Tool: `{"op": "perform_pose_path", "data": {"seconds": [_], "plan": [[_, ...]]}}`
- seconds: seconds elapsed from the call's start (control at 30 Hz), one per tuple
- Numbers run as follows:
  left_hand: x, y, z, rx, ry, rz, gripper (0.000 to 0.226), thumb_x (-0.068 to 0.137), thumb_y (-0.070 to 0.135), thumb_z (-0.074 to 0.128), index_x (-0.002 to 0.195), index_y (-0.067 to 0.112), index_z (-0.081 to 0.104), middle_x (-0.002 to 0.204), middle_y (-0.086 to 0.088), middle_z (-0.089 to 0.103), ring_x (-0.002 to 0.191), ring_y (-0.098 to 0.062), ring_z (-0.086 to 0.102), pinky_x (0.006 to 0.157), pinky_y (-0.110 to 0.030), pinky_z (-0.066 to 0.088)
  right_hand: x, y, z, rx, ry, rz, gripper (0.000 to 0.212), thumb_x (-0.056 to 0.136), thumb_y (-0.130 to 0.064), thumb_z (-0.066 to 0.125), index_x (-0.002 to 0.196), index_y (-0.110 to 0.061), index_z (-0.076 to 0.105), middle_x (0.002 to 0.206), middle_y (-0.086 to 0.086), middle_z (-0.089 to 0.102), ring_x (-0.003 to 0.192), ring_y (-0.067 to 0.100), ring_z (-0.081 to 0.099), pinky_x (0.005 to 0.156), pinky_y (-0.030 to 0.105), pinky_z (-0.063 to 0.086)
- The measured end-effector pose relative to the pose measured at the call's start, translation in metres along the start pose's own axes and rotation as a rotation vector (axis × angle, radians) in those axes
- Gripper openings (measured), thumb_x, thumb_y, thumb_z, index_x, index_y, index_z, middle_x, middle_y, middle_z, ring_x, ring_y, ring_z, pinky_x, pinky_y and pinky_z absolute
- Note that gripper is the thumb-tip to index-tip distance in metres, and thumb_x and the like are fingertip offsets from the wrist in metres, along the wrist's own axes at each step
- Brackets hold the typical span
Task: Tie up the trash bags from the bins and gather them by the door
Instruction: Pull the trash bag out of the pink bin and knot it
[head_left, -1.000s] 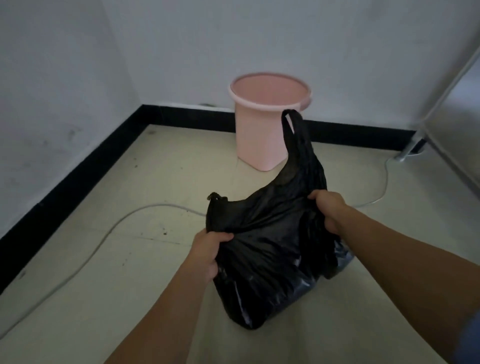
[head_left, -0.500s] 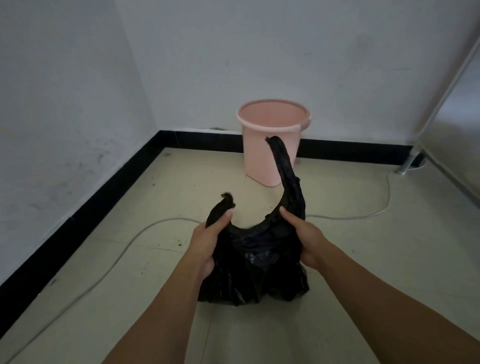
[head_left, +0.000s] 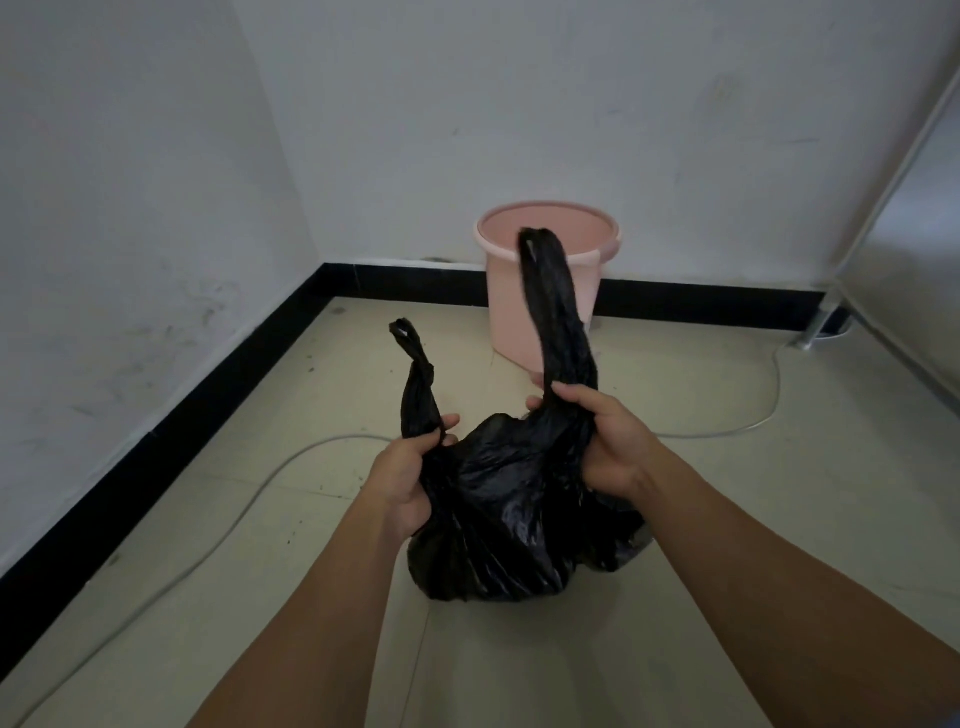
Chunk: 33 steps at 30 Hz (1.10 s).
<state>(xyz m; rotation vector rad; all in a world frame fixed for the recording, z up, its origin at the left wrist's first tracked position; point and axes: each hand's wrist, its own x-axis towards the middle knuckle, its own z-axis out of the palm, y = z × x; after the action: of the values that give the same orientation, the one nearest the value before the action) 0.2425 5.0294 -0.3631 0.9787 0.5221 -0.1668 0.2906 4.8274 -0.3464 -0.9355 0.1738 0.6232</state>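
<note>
A black trash bag (head_left: 514, 525) sits on the pale floor in front of me, bulging and crinkled. Its two handle loops stand up. My left hand (head_left: 410, 478) grips the base of the shorter, twisted left loop (head_left: 415, 379). My right hand (head_left: 605, 436) grips the base of the taller right loop (head_left: 550, 306), which rises in front of the pink bin (head_left: 524, 312). The pink bin stands empty against the back wall, behind the bag.
White walls meet in a corner at the left, edged by a black baseboard (head_left: 171, 441). A grey cable (head_left: 249, 499) runs across the floor from lower left, behind the bag, to the right. A metal frame leg (head_left: 821, 322) stands at the right.
The bag has settled lower on the floor. Both hands have slid up to the bases of the loops, and the two loops are now pulled up and bunched narrower.
</note>
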Motion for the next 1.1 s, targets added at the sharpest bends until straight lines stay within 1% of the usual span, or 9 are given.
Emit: {"op": "perform_pose_path", "data": {"seconds": [0.2, 0.37, 0.5, 0.6, 0.73, 0.8, 0.93, 1.0, 1.1], "plan": [[0.0, 0.001, 0.007, 0.125, -0.055, 0.057, 0.029, 0.096, 0.028, 0.053, 0.072, 0.013, 0.059, 0.064, -0.001, 0.056, 0.062, -0.018, 0.055, 0.065, -0.031, 0.049, 0.019, 0.01, -0.006, 0.161, 0.206, 0.031, 0.029, 0.099, -0.033, 0.053, 0.089, -0.008, 0.064, 0.044, -0.004, 0.04, 0.057, 0.015, 0.046, 0.065, 0.029, 0.043], [0.009, -0.011, 0.012, 1.094, -0.037, 0.5, 0.024, 0.098, 0.02, 0.049, 0.075, 0.017, 0.053, 0.067, 0.005, 0.051, 0.071, -0.015, 0.051, 0.058, -0.018, 0.036, 0.031, 0.03, -0.034, -0.61, 0.557, 0.064, 0.024, 0.093, -0.014, 0.062, 0.107, 0.005, 0.065, 0.084, 0.016, 0.062, 0.068, 0.028, 0.058, 0.066, 0.032, 0.05], [0.013, -0.022, 0.009, 1.431, -0.093, 0.503, 0.018, 0.099, 0.025, 0.042, 0.087, 0.017, 0.053, 0.084, -0.004, 0.062, 0.082, -0.025, 0.06, 0.069, -0.033, 0.046, 0.026, 0.037, -0.035, -0.861, 0.401, 0.155, 0.018, 0.089, -0.012, 0.063, 0.1, 0.002, 0.063, 0.083, 0.015, 0.059, 0.068, 0.027, 0.056, 0.063, 0.029, 0.044], [0.012, -0.023, 0.008, 1.665, -0.041, 0.509, 0.019, 0.098, 0.023, 0.041, 0.105, 0.014, 0.056, 0.101, -0.01, 0.065, 0.092, -0.031, 0.061, 0.074, -0.038, 0.047, 0.022, 0.033, -0.031, -0.742, 0.175, 0.235, 0.02, 0.081, -0.008, 0.061, 0.098, 0.001, 0.067, 0.081, 0.011, 0.058, 0.071, 0.023, 0.06, 0.065, 0.032, 0.05], [0.009, -0.031, 0.014, 1.852, -0.083, 0.535, 0.02, 0.096, 0.018, 0.042, 0.112, 0.011, 0.052, 0.111, -0.011, 0.06, 0.103, -0.032, 0.058, 0.08, -0.041, 0.047, 0.023, 0.027, -0.024, -0.655, -0.076, 0.241, 0.047, 0.087, -0.045, 0.064, 0.117, -0.01, 0.07, 0.115, 0.009, 0.07, 0.103, 0.021, 0.065, 0.094, 0.038, 0.051], [0.008, -0.038, 0.017, 1.9, -0.124, 0.571, 0.02, 0.097, 0.022, 0.043, 0.111, 0.011, 0.053, 0.112, -0.01, 0.057, 0.105, -0.03, 0.056, 0.081, -0.042, 0.047, 0.024, 0.025, -0.019, -0.665, 0.035, 0.214, 0.059, 0.089, -0.061, 0.056, 0.107, -0.007, 0.073, 0.105, 0.009, 0.074, 0.092, 0.022, 0.069, 0.078, 0.033, 0.056], [0.013, -0.045, 0.014, 1.632, -0.135, 0.447, 0.017, 0.092, 0.03, 0.056, 0.092, 0.015, 0.063, 0.09, -0.006, 0.061, 0.089, -0.027, 0.061, 0.074, -0.036, 0.047, 0.032, 0.029, -0.022, -0.549, 0.346, 0.1, 0.036, 0.095, -0.042, 0.058, 0.093, -0.006, 0.062, 0.069, 0.008, 0.06, 0.05, 0.018, 0.053, 0.052, 0.028, 0.043], [0.012, -0.041, 0.01, 1.259, -0.112, 0.241, 0.019, 0.085, 0.027, 0.067, 0.074, 0.012, 0.063, 0.071, -0.005, 0.06, 0.072, -0.022, 0.061, 0.067, -0.031, 0.048, 0.032, 0.024, -0.026, -0.327, 0.319, 0.121, 0.028, 0.096, -0.035, 0.059, 0.088, -0.009, 0.059, 0.061, 0.006, 0.054, 0.045, 0.016, 0.046, 0.05, 0.029, 0.043], [0.008, -0.032, 0.004, 0.684, -0.089, -0.034, 0.025, 0.077, 0.014, 0.074, 0.093, -0.005, 0.07, 0.078, -0.016, 0.067, 0.073, -0.027, 0.066, 0.075, -0.037, 0.056, 0.025, 0.012, -0.029, -0.199, 0.145, 0.191, 0.031, 0.096, -0.04, 0.058, 0.101, -0.011, 0.066, 0.076, 0.006, 0.066, 0.06, 0.018, 0.062, 0.061, 0.034, 0.049]]}}
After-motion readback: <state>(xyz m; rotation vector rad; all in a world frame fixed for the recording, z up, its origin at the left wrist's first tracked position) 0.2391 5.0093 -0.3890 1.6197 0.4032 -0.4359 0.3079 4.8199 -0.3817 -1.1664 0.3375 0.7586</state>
